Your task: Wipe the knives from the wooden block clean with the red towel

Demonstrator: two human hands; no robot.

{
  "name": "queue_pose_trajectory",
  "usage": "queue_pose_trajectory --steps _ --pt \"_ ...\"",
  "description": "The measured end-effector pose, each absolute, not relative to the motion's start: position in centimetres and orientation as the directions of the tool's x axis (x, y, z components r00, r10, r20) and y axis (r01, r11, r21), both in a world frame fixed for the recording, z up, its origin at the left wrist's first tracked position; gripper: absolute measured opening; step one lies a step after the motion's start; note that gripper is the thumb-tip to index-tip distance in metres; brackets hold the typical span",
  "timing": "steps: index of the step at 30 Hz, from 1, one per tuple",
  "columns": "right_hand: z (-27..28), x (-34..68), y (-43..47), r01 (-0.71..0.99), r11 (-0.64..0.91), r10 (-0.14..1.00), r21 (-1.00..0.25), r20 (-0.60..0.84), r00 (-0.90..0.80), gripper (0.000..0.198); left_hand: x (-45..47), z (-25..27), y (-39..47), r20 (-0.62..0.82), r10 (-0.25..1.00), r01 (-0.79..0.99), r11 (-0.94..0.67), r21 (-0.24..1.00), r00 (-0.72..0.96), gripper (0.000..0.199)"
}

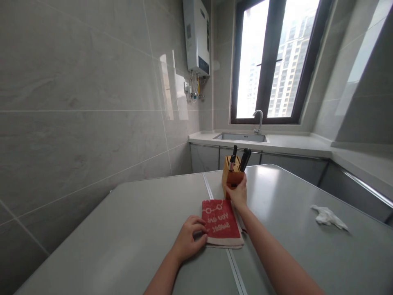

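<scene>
A wooden knife block (226, 180) stands upright on the table, with several black-handled tools, knives (245, 159) among them, in its top slots. My right hand (238, 194) grips the block low on its near side, thumb to the left and fingers round the right edge. Just in front lies a folded red towel (221, 223) with pale lettering and a light border. At the towel's left edge rests my left hand (192, 237), its fingers loosely curved and apart from the thumb, fingertips touching the cloth. Something small and dark, partly hidden, shows by the towel's right edge.
A pale table (138, 229) with a metal seam (233, 268) fills the foreground. On its right side lies a crumpled white tissue (329, 217). Beyond are a counter (294, 141), a sink (241, 137) with a faucet (259, 121), a window and a wall-mounted water heater (196, 39).
</scene>
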State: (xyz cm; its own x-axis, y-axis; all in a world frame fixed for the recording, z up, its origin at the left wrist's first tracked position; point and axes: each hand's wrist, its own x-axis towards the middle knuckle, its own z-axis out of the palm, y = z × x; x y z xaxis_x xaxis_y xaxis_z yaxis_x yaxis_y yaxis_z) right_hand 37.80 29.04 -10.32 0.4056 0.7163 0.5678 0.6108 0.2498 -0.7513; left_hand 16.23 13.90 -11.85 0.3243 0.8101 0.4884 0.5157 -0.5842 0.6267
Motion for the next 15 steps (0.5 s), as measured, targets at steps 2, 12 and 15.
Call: queue_pose_trajectory --steps 2,12,15 --pt "-10.6 37.4 29.6 0.620 0.256 0.688 -0.741 0.591 0.421 0.094 16.2 -11.9 13.8 0.478 0.815 0.525 -0.577 0.626 0.327 0.011" --pt "-11.1 38.9 31.7 0.593 0.201 0.796 -0.780 0.483 0.366 0.081 16.3 -12.0 13.8 0.466 0.822 0.533 -0.569 0.627 0.329 0.011" --pt "-10.9 39.4 32.1 0.578 0.195 0.816 -0.792 0.458 0.353 0.083 16.3 -11.9 13.8 0.461 0.822 0.527 -0.569 0.631 0.335 0.012"
